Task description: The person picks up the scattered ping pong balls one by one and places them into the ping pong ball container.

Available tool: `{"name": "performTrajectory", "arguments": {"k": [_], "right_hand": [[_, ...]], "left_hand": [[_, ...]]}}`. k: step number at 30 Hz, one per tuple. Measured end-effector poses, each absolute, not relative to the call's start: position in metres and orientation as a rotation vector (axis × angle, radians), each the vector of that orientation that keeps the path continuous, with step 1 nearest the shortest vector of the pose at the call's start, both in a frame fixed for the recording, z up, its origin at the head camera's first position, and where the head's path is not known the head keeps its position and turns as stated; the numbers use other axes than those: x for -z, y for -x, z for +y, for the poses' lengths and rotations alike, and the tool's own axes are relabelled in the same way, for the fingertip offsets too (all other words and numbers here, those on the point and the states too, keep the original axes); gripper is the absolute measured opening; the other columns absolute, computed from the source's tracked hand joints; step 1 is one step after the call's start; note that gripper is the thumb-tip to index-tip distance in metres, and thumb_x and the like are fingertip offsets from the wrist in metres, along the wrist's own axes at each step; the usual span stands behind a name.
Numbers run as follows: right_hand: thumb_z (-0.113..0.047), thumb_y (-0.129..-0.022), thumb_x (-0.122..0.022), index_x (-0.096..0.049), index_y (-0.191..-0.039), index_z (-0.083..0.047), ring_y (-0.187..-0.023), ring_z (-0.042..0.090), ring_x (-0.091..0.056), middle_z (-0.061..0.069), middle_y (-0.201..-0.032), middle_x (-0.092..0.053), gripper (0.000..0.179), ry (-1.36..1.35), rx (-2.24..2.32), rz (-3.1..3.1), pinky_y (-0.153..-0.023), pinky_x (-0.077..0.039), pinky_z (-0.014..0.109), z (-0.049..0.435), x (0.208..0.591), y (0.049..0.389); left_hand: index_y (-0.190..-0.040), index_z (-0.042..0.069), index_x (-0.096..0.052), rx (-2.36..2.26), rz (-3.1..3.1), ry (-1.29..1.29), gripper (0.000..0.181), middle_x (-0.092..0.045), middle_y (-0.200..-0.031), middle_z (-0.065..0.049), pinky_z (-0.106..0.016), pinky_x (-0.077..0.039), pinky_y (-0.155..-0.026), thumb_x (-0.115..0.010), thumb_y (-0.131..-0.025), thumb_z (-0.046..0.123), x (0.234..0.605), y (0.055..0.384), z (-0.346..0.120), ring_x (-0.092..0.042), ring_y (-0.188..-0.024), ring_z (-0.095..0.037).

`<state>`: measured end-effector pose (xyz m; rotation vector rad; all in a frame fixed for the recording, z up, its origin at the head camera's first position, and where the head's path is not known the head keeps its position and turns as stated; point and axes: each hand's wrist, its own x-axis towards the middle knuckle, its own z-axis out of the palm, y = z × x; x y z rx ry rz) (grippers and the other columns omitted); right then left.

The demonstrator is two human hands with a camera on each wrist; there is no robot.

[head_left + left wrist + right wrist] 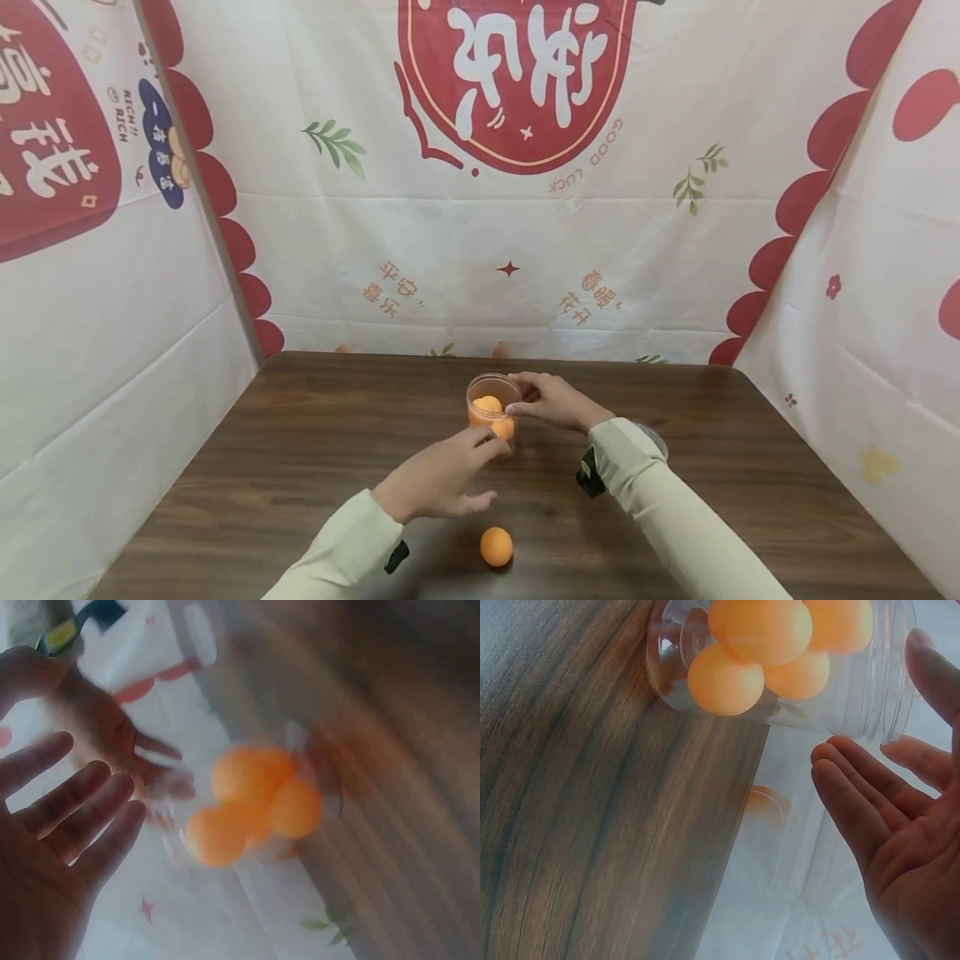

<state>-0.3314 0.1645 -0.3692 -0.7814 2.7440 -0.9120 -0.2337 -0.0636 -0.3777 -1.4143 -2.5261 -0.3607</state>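
A clear plastic jar (pixel 470 400) stands upright on the table with several orange balls (pixel 726 679) inside. My right hand (pixel 555 402) holds the jar at its rim, thumb on the near side and fingers on the far side. In the right wrist view, its thumb and index finger span the rim while the other fingers extend below. Just in front of the jar is my left hand (pixel 442 473), its fingers spread and nothing in them. One loose orange ball (pixel 497 547) lies on the table near the left hand, towards me.
A clear round object (pixel 654 439), possibly a lid, is partly hidden behind the right sleeve. The brown wooden table (pixel 337 433) meets a printed white cloth (pixel 450 250) at its back edge, with more cloth on both sides.
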Motion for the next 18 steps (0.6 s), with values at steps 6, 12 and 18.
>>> {"name": "performTrajectory", "arguments": {"k": [6, 12, 18], "right_hand": [[-0.037, -0.089, -0.066, -0.045, -0.140, -0.003, -0.098, 0.019, -0.063, 0.008, -0.109, -0.066, 0.065, 0.790, 0.884, 2.758, -0.083, -0.052, 0.036, 0.165, 0.370, 0.332], [-0.037, -0.089, -0.066, -0.044, -0.140, -0.003, -0.100, 0.021, -0.063, 0.010, -0.110, -0.065, 0.065, 0.773, 0.893, 2.749, -0.085, -0.051, 0.037, 0.165, 0.370, 0.333], [-0.037, -0.088, -0.066, -0.045, -0.140, -0.003, -0.101, 0.021, -0.062, 0.010, -0.111, -0.065, 0.065, 0.756, 0.898, 2.742, -0.085, -0.051, 0.037, 0.164, 0.370, 0.333]], "left_hand": [[-0.122, 0.011, -0.055, 0.364, -2.544, 1.523, 0.044, -0.052, -0.111, 0.001, -0.011, -0.043, -0.077, -0.069, -0.083, 0.027, 0.393, 0.220, -0.058, -0.050, -0.088, -0.004], [-0.126, 0.015, -0.055, 0.335, -2.655, 1.562, 0.047, -0.052, -0.109, 0.004, -0.011, -0.041, -0.071, -0.067, -0.084, 0.033, 0.405, 0.212, -0.053, -0.046, -0.083, 0.000], [-0.126, 0.019, -0.055, 0.241, -2.668, 1.653, 0.048, -0.051, -0.109, 0.007, -0.008, -0.038, -0.071, -0.070, -0.083, 0.036, 0.418, 0.208, -0.047, -0.046, -0.086, 0.001]]}}
